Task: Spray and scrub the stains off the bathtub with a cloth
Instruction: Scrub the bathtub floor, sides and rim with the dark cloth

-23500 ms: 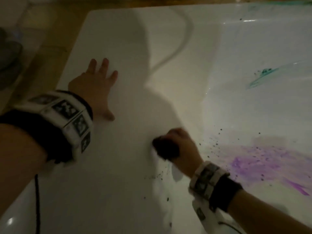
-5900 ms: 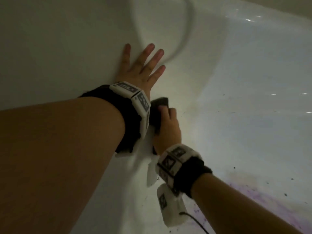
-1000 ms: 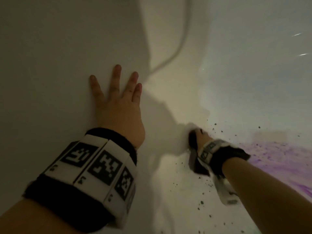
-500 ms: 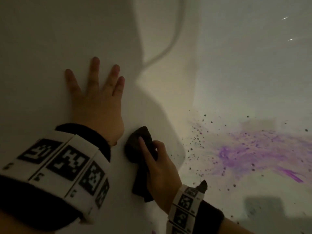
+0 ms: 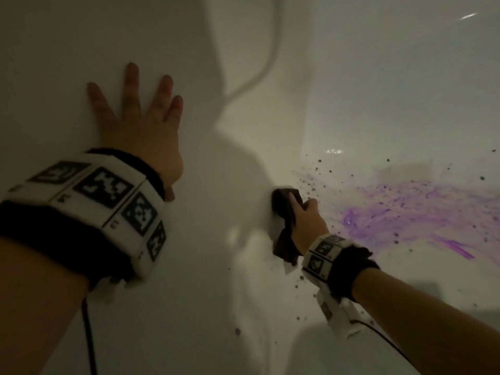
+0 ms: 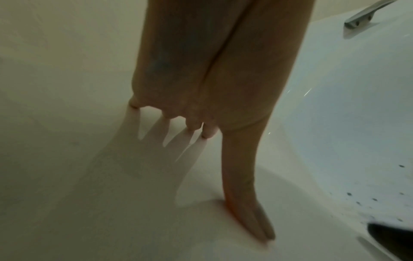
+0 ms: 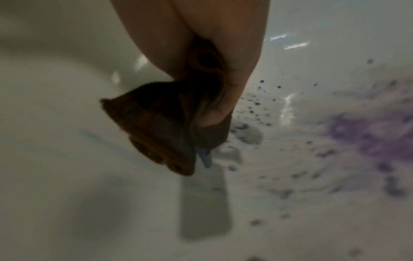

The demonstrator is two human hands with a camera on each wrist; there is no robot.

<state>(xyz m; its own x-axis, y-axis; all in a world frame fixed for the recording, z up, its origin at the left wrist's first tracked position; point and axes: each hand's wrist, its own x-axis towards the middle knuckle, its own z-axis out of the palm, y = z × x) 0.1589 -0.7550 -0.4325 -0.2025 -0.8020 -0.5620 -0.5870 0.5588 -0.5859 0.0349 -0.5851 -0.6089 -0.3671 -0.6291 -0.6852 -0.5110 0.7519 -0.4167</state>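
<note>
- Pressing flat against the sloped white wall of the bathtub (image 5: 81, 44), my left hand (image 5: 140, 125) lies with its fingers (image 6: 208, 131) straight and spread, palm down and holding nothing; the left wrist view shows the fingertips touching the enamel above their own reflection.
- My right hand (image 5: 304, 215) is clamped on a dark cloth (image 5: 284, 212), fingers curled over its bunched top and the thumb (image 7: 214, 116) pinching a fold, as the right wrist view shows.
- The cloth sits against the curve where the tub wall meets the floor, its upper end under my fingertips and its lower end hanging down towards the wristband (image 5: 327, 253).
- Just to the right of the cloth lies a scatter of dark specks (image 5: 319, 169), and beyond them a wide purple stain (image 5: 405, 209) smeared across the tub floor, apart from the cloth.
- A small blue tip pokes out beneath the cloth in the right wrist view; that picture is blurred, so it may be a tag or a fold, and I cannot tell which.
- A metal handle (image 6: 366, 15) sits on the far rim in the left wrist view.
- A second marker-covered wristband (image 5: 102, 196) wraps my left wrist, a thin black cable (image 5: 90, 339) trailing from it.
</note>
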